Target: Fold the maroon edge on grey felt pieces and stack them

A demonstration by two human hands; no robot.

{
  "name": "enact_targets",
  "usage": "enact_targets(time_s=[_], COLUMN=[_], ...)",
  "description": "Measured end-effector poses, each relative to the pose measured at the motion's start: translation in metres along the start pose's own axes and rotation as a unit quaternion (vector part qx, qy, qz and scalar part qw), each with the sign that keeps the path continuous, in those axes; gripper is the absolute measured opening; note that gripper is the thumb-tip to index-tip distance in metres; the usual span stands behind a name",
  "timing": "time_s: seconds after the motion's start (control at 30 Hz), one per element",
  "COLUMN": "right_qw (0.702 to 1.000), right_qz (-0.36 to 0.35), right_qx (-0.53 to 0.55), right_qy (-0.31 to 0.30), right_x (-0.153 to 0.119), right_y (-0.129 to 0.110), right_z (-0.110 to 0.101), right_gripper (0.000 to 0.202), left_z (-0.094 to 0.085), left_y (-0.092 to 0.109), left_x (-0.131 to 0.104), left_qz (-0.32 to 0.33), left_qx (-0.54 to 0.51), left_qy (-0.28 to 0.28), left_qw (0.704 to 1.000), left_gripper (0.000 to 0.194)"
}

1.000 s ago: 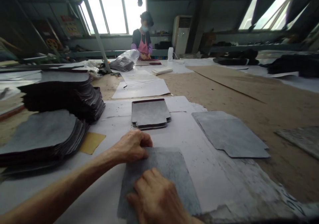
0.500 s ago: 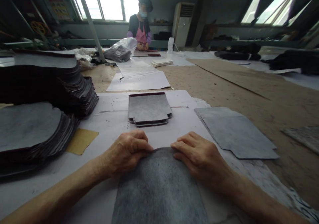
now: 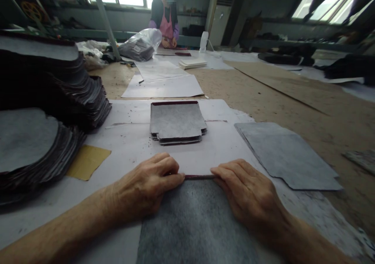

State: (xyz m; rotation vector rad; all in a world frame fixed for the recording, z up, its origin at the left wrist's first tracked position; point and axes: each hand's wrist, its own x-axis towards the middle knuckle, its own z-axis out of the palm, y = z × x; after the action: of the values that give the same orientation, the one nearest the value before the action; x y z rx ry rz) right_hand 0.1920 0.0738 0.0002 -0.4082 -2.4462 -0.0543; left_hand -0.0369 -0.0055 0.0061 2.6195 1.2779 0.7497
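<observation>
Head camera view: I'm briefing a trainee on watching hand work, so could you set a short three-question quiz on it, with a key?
1. Multiple choice: what colour is the narrow strip at the far edge of the gray sheet?
a) yellow
b) dark red
c) bright green

2. True or false: the left hand and the right hand both touch the gray sheet.

3. Fill in left or right: seen from the small stack, the yellow piece lies to the ____.

Key: 1 b; 2 true; 3 left.
</observation>
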Motion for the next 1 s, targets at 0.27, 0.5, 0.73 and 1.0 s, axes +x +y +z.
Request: enact_targets(time_s=[0.27, 0.5, 0.73, 1.0], right_qw=[0.981, 0.996, 0.995, 0.994], right_qz=[0.111, 0.068, -0.005, -0.083], right_qx=[0.132, 0.034, 0.018, -0.01], right_qy=[-0.087, -0.052, -0.101, -0.072], right_x=[0.004, 0.004, 0.009, 0.004], right_y=[0.022, 0.023, 0.018, 0.016], right_z=[-0.019, -0.022, -0.012, -0.015], right_gripper=[0.023, 0.023, 0.021, 0.023], left_z=[0.007, 0.011, 0.011, 0.009], left_y=[0.001, 0.001, 0.001, 0.001], left_x=[0.005, 0.006, 0.007, 0.005], left_qz=[-0.03, -0.028, -0.031, -0.008], left_qx=[-0.03, -0.045, -0.038, 0.012], left_qy=[0.006, 0.018, 0.027, 0.019], left_qw=[0.999, 0.998, 0.998, 1.0], left_gripper=[0.029, 0.033, 0.036, 0.034])
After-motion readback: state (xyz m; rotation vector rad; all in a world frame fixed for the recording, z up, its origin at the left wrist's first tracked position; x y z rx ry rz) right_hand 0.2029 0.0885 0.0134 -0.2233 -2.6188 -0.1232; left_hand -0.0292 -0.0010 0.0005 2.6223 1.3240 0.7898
